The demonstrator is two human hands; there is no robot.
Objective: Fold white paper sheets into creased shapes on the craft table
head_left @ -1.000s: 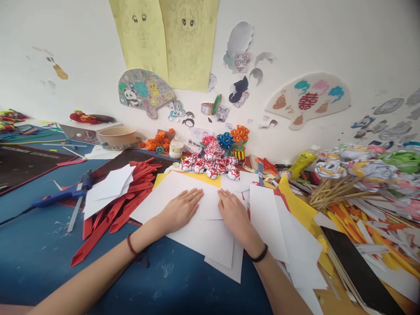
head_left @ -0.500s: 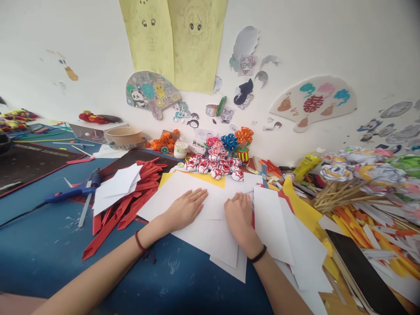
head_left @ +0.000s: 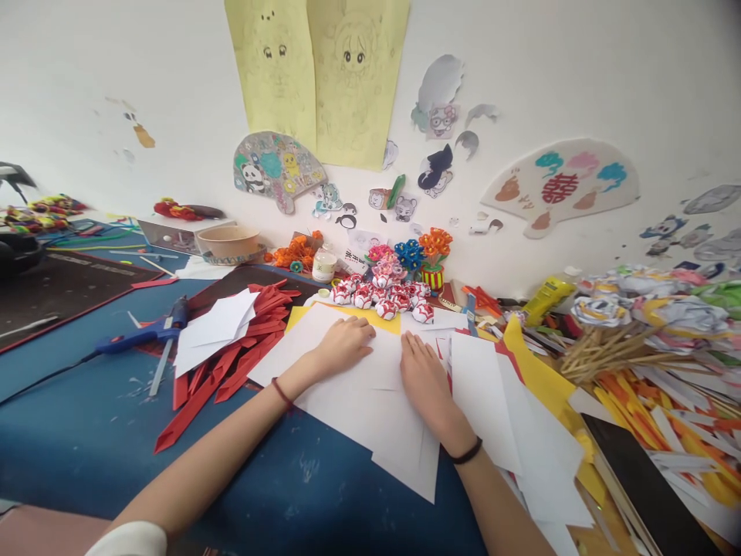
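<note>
Several white paper sheets (head_left: 347,394) lie overlapping before me on the blue table, over a yellow sheet (head_left: 301,315). My left hand (head_left: 346,347) rests palm down on the upper part of the white sheets, open, its fingers slightly bent. My right hand (head_left: 427,386) lies open on their right side with fingers stretched forward. Beyond both hands sits a cluster of red-and-white paper flowers (head_left: 387,297). Just right of my right hand is another pile of white sheets (head_left: 483,394).
Folded red paper strips (head_left: 200,401) with small white sheets (head_left: 215,328) on top lie left, beside a blue glue gun (head_left: 139,336). To the right are a black-covered book (head_left: 642,479), paper roses on sticks (head_left: 602,355) and a yellow bottle (head_left: 547,297). A wall stands behind.
My left hand has slid up the sheet and bent its fingers a little. The right hand's curled fingers have straightened and lie flat. The view has shifted slightly left.
</note>
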